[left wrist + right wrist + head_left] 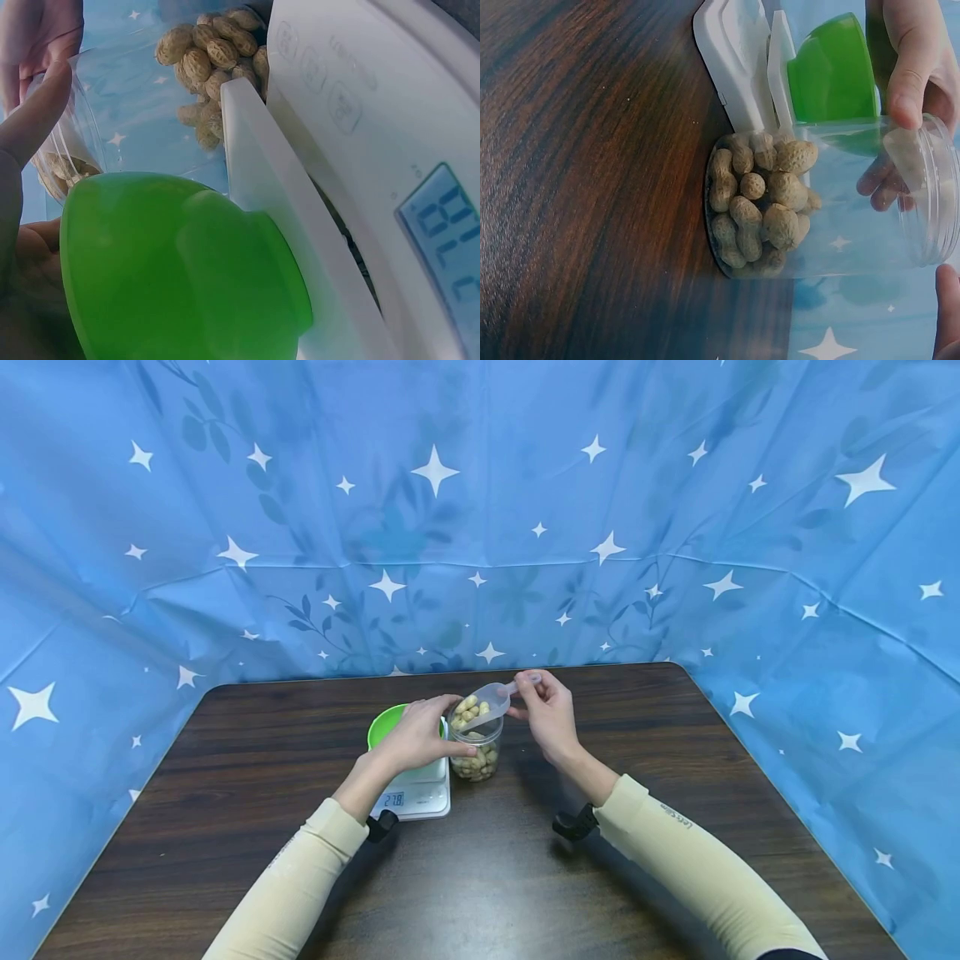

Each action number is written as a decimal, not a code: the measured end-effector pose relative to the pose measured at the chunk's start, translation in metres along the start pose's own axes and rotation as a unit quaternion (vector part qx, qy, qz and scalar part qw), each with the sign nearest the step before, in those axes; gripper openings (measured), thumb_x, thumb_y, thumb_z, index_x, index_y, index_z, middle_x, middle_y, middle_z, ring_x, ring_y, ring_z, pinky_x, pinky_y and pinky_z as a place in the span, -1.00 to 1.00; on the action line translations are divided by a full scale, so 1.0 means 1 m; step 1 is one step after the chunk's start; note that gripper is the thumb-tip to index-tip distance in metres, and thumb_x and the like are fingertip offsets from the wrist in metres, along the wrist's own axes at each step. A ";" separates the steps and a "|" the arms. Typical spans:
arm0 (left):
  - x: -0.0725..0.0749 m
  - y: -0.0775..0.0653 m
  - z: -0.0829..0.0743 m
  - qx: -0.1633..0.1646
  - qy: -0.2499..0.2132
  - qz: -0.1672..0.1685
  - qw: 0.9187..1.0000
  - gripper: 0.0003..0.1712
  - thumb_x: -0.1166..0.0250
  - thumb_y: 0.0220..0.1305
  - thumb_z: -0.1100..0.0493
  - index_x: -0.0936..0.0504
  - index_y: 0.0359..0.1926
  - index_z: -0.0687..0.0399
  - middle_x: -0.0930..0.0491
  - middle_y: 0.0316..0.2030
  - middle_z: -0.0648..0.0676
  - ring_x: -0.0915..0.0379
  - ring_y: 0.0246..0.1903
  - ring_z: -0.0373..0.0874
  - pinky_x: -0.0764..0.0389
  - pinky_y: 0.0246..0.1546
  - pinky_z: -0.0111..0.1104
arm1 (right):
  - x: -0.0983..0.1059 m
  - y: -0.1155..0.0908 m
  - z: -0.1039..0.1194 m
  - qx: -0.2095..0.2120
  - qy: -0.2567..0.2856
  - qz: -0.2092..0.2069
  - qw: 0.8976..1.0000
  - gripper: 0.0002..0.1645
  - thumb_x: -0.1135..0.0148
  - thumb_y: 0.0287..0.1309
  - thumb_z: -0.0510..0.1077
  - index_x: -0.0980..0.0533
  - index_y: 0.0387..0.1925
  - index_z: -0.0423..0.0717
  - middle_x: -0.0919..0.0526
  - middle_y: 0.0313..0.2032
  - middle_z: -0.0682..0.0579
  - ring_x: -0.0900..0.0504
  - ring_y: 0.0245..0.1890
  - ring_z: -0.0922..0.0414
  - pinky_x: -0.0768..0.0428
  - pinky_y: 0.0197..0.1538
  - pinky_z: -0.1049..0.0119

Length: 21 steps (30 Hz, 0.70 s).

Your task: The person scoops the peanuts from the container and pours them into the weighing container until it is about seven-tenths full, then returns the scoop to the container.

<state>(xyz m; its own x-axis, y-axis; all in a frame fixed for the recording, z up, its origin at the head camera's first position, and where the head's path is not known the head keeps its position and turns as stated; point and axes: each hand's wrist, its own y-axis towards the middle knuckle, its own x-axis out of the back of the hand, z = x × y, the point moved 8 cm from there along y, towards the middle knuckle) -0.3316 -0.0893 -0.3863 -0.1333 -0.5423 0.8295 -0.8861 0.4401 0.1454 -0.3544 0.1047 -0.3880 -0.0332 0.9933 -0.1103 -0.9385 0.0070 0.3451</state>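
A clear plastic jar [847,202] stands upright, its lower part filled with unshelled peanuts [746,217]. My left hand [416,735] holds it near the rim, thumb on the near side and fingers around the far side. My right hand [549,710] pinches the handle of a translucent scoop [495,697] to the jar's right. The scoop tilts down into the jar's mouth, with several peanuts at its bowl. Beneath my left forearm and wrist, a green bowl [180,262] sits on a white kitchen scale [423,802]; the hand partly hides the bowl.
The scale's lit display [393,799] seems to read 27.8 and faces me. Scale and jar stand side by side on a dark wood-grain table [637,735]. A blue star-patterned curtain [525,510] hangs behind and along both sides.
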 end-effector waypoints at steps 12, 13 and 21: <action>-0.002 0.000 0.002 0.008 -0.005 0.004 1.000 0.02 -0.59 0.08 -0.20 -0.40 0.43 0.19 -0.55 0.25 0.13 -0.42 0.26 0.16 -0.24 0.32 0.12 | 0.005 -0.001 -0.006 -0.018 0.048 -0.017 0.999 -0.70 -0.16 0.52 -0.11 -0.53 -0.03 -0.32 -0.69 -0.15 -0.14 -0.68 -0.11 0.01 -0.72 -0.14 0.12; -0.002 0.000 0.002 0.008 -0.005 0.004 1.000 0.03 -0.59 0.08 -0.20 -0.40 0.43 0.20 -0.54 0.25 0.14 -0.42 0.26 0.16 -0.24 0.32 0.12 | 0.005 -0.001 -0.007 -0.019 0.051 -0.018 0.998 -0.71 -0.16 0.52 -0.11 -0.54 -0.04 -0.31 -0.69 -0.16 -0.12 -0.67 -0.10 -0.01 -0.72 -0.14 0.12; -0.003 -0.002 0.001 -0.001 0.007 0.001 1.000 0.10 -0.58 0.09 -0.21 -0.32 0.48 0.27 -0.47 0.31 0.21 -0.36 0.31 0.15 -0.21 0.34 0.16 | 0.008 -0.001 -0.005 -0.019 0.069 -0.024 0.997 -0.75 -0.15 0.52 -0.12 -0.54 -0.06 -0.28 -0.69 -0.19 -0.04 -0.65 -0.12 0.04 -0.72 -0.15 0.15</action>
<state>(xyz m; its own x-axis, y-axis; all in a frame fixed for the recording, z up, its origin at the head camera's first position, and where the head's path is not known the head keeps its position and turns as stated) -0.3297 -0.0892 -0.3894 -0.1290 -0.5312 0.8373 -0.8851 0.4425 0.1444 -0.3553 0.1117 -0.3938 -0.0318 0.9667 -0.2541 -0.9527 0.0475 0.3001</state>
